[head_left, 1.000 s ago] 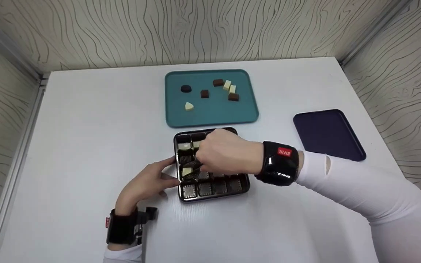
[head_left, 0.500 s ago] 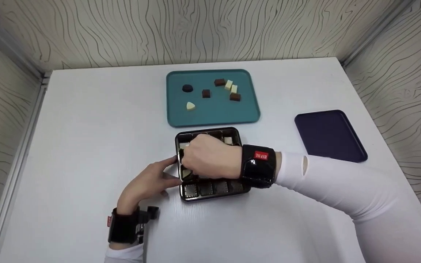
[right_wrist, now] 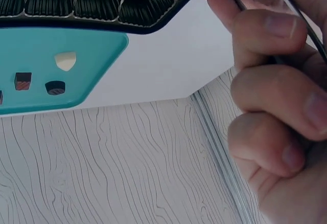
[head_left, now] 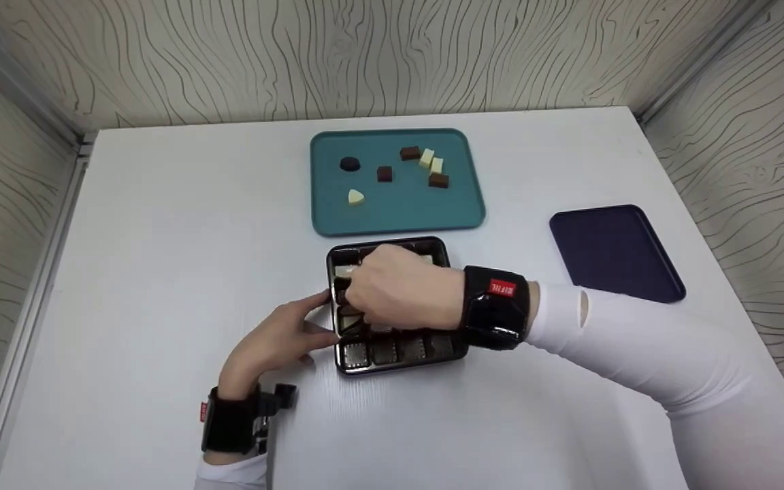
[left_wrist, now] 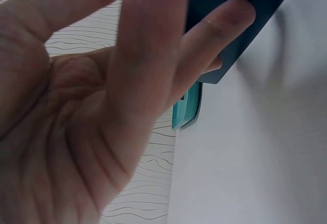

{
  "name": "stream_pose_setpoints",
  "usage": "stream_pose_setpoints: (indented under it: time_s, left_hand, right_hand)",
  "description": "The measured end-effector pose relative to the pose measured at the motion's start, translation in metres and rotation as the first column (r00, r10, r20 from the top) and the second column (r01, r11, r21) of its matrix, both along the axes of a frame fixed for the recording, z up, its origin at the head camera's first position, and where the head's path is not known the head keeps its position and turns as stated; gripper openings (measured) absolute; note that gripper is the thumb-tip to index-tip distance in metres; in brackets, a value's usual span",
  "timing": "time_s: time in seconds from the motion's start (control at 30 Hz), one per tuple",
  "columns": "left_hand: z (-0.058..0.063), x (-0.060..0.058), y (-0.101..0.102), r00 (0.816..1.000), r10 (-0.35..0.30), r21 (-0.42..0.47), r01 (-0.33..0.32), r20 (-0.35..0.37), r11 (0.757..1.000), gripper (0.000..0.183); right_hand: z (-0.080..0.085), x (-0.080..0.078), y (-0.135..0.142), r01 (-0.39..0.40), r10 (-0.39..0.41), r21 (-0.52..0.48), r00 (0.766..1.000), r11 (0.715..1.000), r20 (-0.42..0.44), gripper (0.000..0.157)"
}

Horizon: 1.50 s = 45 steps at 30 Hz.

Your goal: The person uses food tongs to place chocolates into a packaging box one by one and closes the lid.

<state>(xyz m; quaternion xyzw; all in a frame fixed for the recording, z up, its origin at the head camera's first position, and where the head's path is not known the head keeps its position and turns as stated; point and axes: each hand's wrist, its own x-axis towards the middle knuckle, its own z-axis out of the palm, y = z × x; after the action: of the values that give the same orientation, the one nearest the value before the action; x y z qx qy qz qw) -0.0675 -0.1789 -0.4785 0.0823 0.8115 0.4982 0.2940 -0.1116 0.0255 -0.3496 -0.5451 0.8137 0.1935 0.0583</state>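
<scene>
White table (head_left: pixel 160 224) | left hand (head_left: pixel 276 340) still steadies chocolate box (head_left: pixel 392 354) | right hand (head_left: pixel 402 289) curled, grip unclear, shifted slightly right

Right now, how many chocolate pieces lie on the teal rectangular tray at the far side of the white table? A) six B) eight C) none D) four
A: the teal rectangular tray carries six pieces: a dark round one, a white triangular one, three brown blocks and two white blocks.
</scene>
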Motion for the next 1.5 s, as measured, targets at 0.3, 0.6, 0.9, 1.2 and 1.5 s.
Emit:
stream_pose_setpoints:
  time_s: [0.3,0.6,0.9,1.2,1.5]
  left_hand:
    - [0.000,0.000,-0.001,1.000,0.009,-0.003,-0.009,0.003,1.000,0.076]
    - [0.000,-0.001,-0.001,1.000,-0.005,0.009,0.005,-0.017,1.000,0.078]
    - [-0.001,0.000,-0.001,1.000,0.005,0.008,-0.005,-0.004,1.000,0.079]
    - [-0.003,-0.001,-0.001,1.000,0.002,0.019,-0.002,-0.010,1.000,0.079]
    - [-0.002,0.000,0.001,1.000,-0.012,0.035,0.013,-0.020,0.999,0.080]
  right_hand:
    - [0.021,-0.010,0.037,0.099,-0.092,-0.105,0.994,0.990,0.065,0.051]
    - [0.000,-0.036,0.083,0.320,-0.290,-0.361,0.947,0.876,0.136,0.053]
    - [-0.032,-0.071,0.095,0.463,-0.451,-0.442,0.882,0.769,0.139,0.046]
    - [-0.056,-0.105,0.081,0.546,-0.521,-0.388,0.835,0.742,0.179,0.055]
    - [-0.066,-0.124,0.058,0.590,-0.561,-0.341,0.806,0.732,0.191,0.062]
